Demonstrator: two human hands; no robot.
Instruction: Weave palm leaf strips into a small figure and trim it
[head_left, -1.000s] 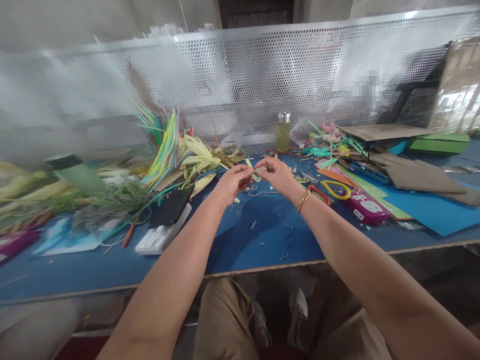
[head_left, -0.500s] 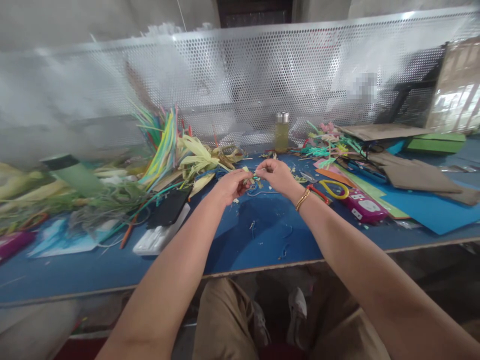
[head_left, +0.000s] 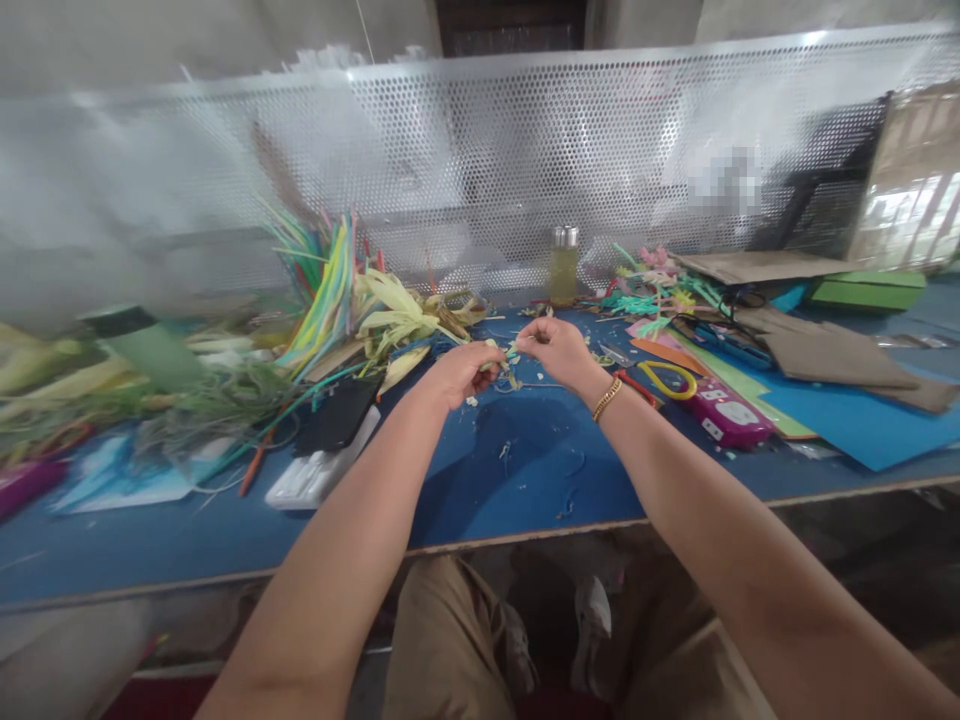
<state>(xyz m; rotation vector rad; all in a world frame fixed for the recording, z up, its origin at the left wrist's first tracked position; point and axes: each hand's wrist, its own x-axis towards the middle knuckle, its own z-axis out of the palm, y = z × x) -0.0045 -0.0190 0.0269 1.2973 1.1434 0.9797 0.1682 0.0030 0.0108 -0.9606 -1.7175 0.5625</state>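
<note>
My left hand [head_left: 471, 372] is closed in a pinch on a small pale-green strip of husk [head_left: 493, 346], mostly covered by its fingers. Close beside it, my right hand [head_left: 556, 352] pinches thumb against forefinger; whatever lies between those tips is too small to make out. A bit of teal [head_left: 512, 353] shows in the gap between the hands. Under them, husk scraps and a thin grey-blue cord [head_left: 536, 385] lie on the blue tabletop [head_left: 480, 490]. Scissors with yellow and red handles [head_left: 670, 380] rest just right of my right wrist.
Left stand colourful pipe cleaners [head_left: 330, 300], corn husks [head_left: 401, 318], a black phone [head_left: 339, 415] on a white case and a green bottle [head_left: 146, 350]. A glass bottle [head_left: 564, 268] stands behind my hands. Rightward lie a purple power strip [head_left: 724, 412], cardboard [head_left: 832, 352] and blue paper [head_left: 885, 425].
Both hands stay in nearly the same place, still pinching. The fingers of my left hand have shifted slightly, and the gap between the hands looks a little wider.
</note>
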